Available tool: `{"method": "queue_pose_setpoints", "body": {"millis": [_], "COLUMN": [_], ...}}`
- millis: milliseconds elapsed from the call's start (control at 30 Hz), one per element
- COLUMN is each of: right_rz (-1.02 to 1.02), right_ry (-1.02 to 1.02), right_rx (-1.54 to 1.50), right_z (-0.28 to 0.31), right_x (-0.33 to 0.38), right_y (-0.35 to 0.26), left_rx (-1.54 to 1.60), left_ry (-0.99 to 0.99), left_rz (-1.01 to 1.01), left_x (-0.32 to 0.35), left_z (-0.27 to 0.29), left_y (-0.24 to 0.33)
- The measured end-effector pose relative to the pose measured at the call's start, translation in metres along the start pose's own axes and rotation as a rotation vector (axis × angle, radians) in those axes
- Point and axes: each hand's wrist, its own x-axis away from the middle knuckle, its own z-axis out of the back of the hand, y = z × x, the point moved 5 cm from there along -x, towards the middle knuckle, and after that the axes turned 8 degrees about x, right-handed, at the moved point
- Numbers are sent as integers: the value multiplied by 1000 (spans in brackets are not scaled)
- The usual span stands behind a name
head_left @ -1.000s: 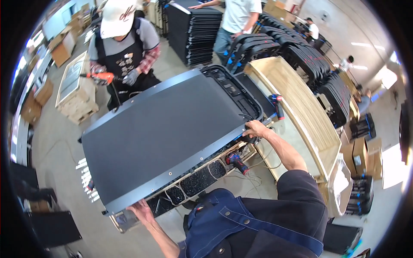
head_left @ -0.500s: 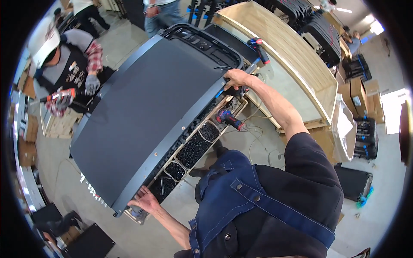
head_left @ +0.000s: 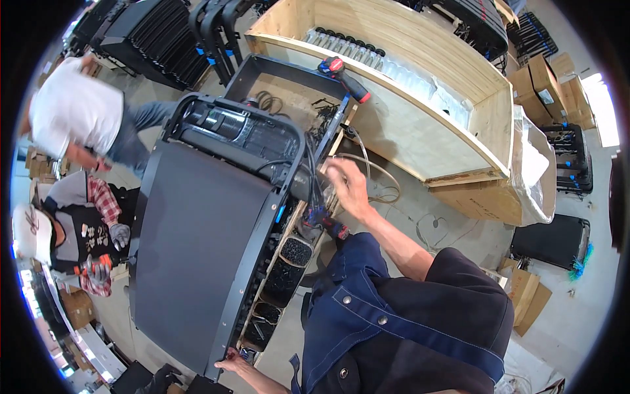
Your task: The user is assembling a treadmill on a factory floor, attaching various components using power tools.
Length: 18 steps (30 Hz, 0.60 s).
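A large treadmill (head_left: 197, 243) with a dark flat belt lies across the bench, its open motor end (head_left: 230, 128) showing a motor and cables. My left hand (head_left: 231, 362) holds the near corner of its side rail, fingers partly under the edge. Beside the motor end, my right hand (head_left: 348, 187) hangs over the bench's edge, off the treadmill, fingers apart and somewhat blurred. Black cables (head_left: 315, 190) dangle next to it. Just below sits a red and blue power drill (head_left: 328, 223), near trays of black screws (head_left: 295, 251) along the bench side.
Another drill (head_left: 344, 79) rests on the rim of a dark tray (head_left: 282, 69). Behind it stands a long wooden crate (head_left: 394, 98) with wrapped parts. Across the treadmill a capped co-worker (head_left: 79, 230) holds an orange tool; a person in a white shirt (head_left: 82, 108) stands beyond.
The treadmill has turned in view, its motor end now toward the top. My right hand has let go of its edge and moved to the bench side. My left hand stays at the near corner.
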Motion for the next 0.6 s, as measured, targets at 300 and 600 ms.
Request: {"method": "queue_pose_setpoints", "body": {"millis": [300,600], "right_rz": [-444,-964], "right_ry": [-290,-354], "right_rx": [425,-228], "right_z": [-13,-66], "right_x": [-76,-98], "right_y": [234,449], "left_rx": [-168,-905], "left_ry": [-53,-363], "left_rz": [210,597], "left_x": [26,188], "left_z": [27,10], "left_y": [19,-85]}}
